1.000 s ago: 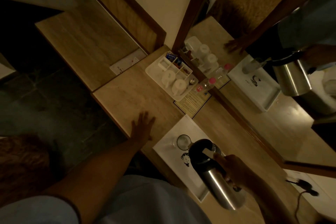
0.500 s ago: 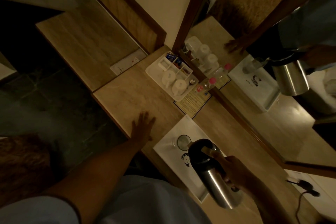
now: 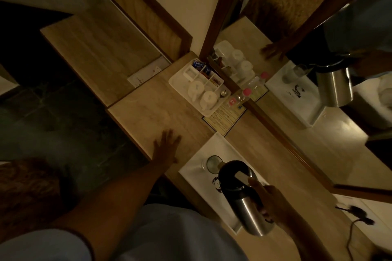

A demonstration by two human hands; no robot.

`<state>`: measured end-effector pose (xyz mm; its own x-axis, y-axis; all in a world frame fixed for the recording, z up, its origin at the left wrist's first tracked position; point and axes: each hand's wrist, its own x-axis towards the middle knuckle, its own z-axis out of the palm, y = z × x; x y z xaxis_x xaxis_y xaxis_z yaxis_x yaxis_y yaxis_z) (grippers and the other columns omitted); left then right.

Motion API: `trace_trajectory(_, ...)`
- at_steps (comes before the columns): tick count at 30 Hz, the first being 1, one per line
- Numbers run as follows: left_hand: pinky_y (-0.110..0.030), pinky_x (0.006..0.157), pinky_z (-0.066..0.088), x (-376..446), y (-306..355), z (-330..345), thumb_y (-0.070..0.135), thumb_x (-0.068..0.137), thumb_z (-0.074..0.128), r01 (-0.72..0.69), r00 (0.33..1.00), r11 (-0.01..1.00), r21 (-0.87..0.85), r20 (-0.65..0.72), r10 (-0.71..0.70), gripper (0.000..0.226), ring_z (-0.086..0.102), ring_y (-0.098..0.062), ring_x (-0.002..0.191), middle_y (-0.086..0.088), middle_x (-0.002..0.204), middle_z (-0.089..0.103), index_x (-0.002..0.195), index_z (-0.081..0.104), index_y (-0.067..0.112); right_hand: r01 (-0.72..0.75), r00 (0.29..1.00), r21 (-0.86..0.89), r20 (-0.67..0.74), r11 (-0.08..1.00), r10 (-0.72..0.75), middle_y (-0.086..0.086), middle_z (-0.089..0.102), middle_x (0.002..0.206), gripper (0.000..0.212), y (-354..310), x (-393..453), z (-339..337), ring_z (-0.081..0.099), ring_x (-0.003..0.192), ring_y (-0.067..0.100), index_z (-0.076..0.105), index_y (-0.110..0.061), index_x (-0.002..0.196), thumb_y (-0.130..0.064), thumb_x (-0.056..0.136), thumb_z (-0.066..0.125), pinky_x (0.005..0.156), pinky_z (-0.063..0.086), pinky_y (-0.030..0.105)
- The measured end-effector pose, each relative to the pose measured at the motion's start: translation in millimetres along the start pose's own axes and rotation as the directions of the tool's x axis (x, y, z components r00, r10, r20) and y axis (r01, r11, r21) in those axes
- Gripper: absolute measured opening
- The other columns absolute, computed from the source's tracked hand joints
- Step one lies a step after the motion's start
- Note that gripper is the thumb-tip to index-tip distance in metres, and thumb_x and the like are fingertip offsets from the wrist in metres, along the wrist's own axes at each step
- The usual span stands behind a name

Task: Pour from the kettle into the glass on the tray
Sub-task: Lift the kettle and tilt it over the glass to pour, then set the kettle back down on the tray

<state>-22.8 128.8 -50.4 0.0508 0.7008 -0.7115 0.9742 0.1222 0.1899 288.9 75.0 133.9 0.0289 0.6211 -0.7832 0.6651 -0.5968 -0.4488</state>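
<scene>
A steel kettle (image 3: 247, 207) with a black lid hangs tilted over the white tray (image 3: 214, 148), its black top leaning toward a clear glass (image 3: 213, 163) that stands upright at the tray's left end. My right hand (image 3: 273, 203) is closed around the kettle's handle, thumb on the lid lever. The spout sits right beside the glass rim; any stream is too dark to make out. My left hand (image 3: 166, 147) lies flat with fingers spread on the wooden counter (image 3: 148, 110), left of the tray and apart from it.
A second white tray (image 3: 180, 79) with two cups and tea sachets stands farther back against a mirror (image 3: 297, 101). Two pink-capped bottles (image 3: 244, 94) and a printed card (image 3: 224, 117) lie between the trays. A black plug and cable (image 3: 356, 212) sit at the right.
The kettle has crept slightly toward the glass and tipped a little more. My left hand has stayed flat on the counter.
</scene>
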Motion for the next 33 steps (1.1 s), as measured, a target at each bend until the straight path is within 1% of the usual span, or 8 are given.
trace_trajectory(7, -0.064, 0.129, 0.014, 0, 0, 0, 0.042, 0.099, 0.068, -0.011, 1.000, 1.000, 0.006, 0.005, 0.011, 0.100, -0.014, -0.035, 0.165, -0.010, 0.175, -0.021, 0.169, -0.002, 0.032, 0.091, 0.978, 0.246, -0.205, 0.965, -0.040, 0.005, 0.058, 0.048, 0.074, 44, -4, 20, 0.052, 0.043, 0.015, 0.070, -0.011, 0.057, -0.073, 0.089, 0.043, 0.045, 0.042, 0.026)
trace_trajectory(11, -0.064, 0.129, 0.014, 1, 1, 1, 0.043, 0.099, 0.067, -0.021, 1.000, 0.999, 0.029, -0.007, 0.021, 0.100, -0.014, -0.035, 0.165, -0.009, 0.175, -0.021, 0.169, -0.004, 0.032, 0.195, 0.897, 0.158, -0.428, 0.968, -0.110, 0.006, 0.053, 0.058, 0.034, 75, -11, 35, 0.044, 0.043, 0.017, 0.059, -0.020, 0.073, -0.053, 0.077, 0.058, 0.049, 0.043, 0.032)
trace_trajectory(14, -0.064, 0.129, 0.015, 1, 2, 2, 0.045, 0.099, 0.066, -0.014, 1.000, 0.999, 0.039, 0.000, 0.014, 0.100, -0.014, -0.035, 0.165, -0.010, 0.175, -0.022, 0.169, -0.005, 0.032, 0.166, 0.837, 0.150, -0.543, 0.975, -0.059, 0.006, 0.051, 0.066, 0.045, 100, -7, 50, 0.044, 0.056, 0.021, 0.046, -0.011, 0.083, -0.053, 0.069, 0.056, 0.064, 0.048, 0.045)
trace_trajectory(17, -0.064, 0.129, 0.016, 1, 5, 3, 0.046, 0.099, 0.065, -0.018, 1.000, 0.997, 0.073, 0.006, 0.018, 0.101, -0.015, -0.036, 0.164, -0.011, 0.175, -0.022, 0.169, -0.007, 0.032, 0.138, 0.811, 0.384, -0.573, 0.913, 0.118, 0.008, 0.051, 0.073, 0.031, 119, 7, 67, 0.048, 0.069, 0.024, 0.043, -0.019, 0.077, -0.008, 0.083, 0.071, 0.065, 0.049, 0.045)
trace_trajectory(19, -0.064, 0.129, 0.017, 1, 6, 5, 0.048, 0.100, 0.064, -0.017, 1.000, 0.995, 0.100, 0.002, 0.017, 0.102, -0.014, -0.037, 0.164, -0.012, 0.174, -0.022, 0.168, -0.010, 0.031, 0.168, 0.748, 0.491, -0.628, 0.855, 0.214, 0.005, 0.048, 0.062, 0.054, 127, 19, 76, 0.045, 0.063, 0.021, 0.043, -0.027, 0.063, 0.017, 0.087, 0.061, 0.051, 0.044, 0.033)
trace_trajectory(25, -0.063, 0.128, 0.024, 3, 10, 9, 0.050, 0.100, 0.062, -0.029, 0.999, 0.981, 0.191, -0.030, 0.035, 0.102, -0.010, -0.039, 0.165, -0.013, 0.175, -0.020, 0.168, -0.010, 0.030, 0.268, 0.718, 0.512, -0.671, 0.816, 0.185, -0.010, 0.047, 0.049, 0.065, 159, 38, 92, 0.045, 0.047, 0.019, 0.045, -0.034, 0.057, 0.023, 0.077, 0.069, 0.052, 0.048, 0.046)
trace_trajectory(30, -0.064, 0.128, 0.022, 6, 11, 12, 0.048, 0.099, 0.065, -0.039, 0.998, 0.989, 0.144, -0.033, 0.044, 0.103, -0.011, -0.038, 0.164, -0.013, 0.175, -0.020, 0.169, -0.009, 0.030, 0.404, 0.700, 0.787, -0.594, 0.467, 0.396, -0.007, 0.048, 0.041, 0.034, 164, 43, 104, 0.043, 0.041, 0.007, 0.045, -0.012, 0.054, -0.016, 0.088, 0.044, 0.059, 0.044, 0.029)
trace_trajectory(33, -0.065, 0.128, 0.021, 6, 12, 14, 0.046, 0.099, 0.066, -0.039, 0.999, 0.992, 0.122, -0.033, 0.043, 0.103, -0.012, -0.037, 0.164, -0.012, 0.175, -0.020, 0.169, -0.007, 0.029, 0.413, 0.719, 0.834, -0.546, 0.367, 0.431, -0.010, 0.048, 0.039, 0.049, 167, 47, 107, 0.045, 0.037, 0.005, 0.049, -0.012, 0.049, -0.003, 0.096, 0.039, 0.051, 0.049, 0.023)
